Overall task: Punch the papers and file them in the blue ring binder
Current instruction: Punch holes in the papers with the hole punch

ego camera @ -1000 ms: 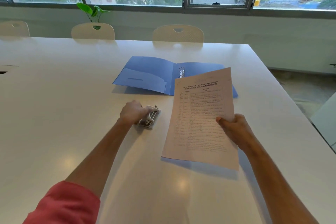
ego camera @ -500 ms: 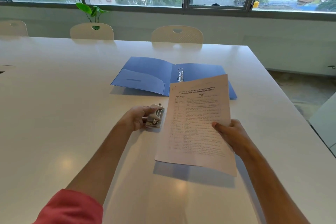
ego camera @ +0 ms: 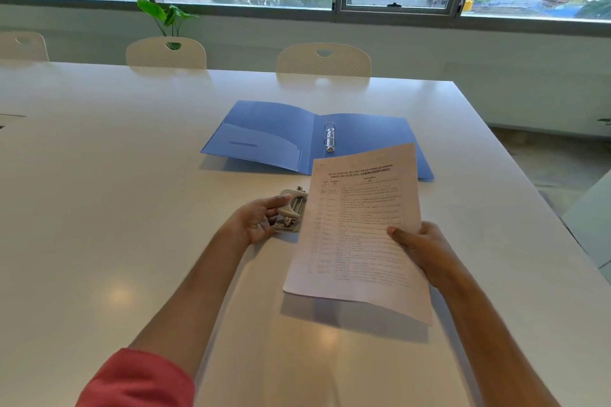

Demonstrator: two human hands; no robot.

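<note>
Where the papers [ego camera: 360,235] overlap it, the punch [ego camera: 291,211] is hidden.

Left of the left hand [ego camera: 256,225] the tabletop [ego camera: 99,208] is bare. Ahead of both hands lies the open binder [ego camera: 271,135]; the held papers [ego camera: 360,231] block the gap between them.

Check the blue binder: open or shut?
Open. The blue binder lies spread flat on the table, both covers down, rings exposed, empty.

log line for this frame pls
left hand holds hole punch on table | right hand holds papers raised | blue binder open | unpunched
</note>
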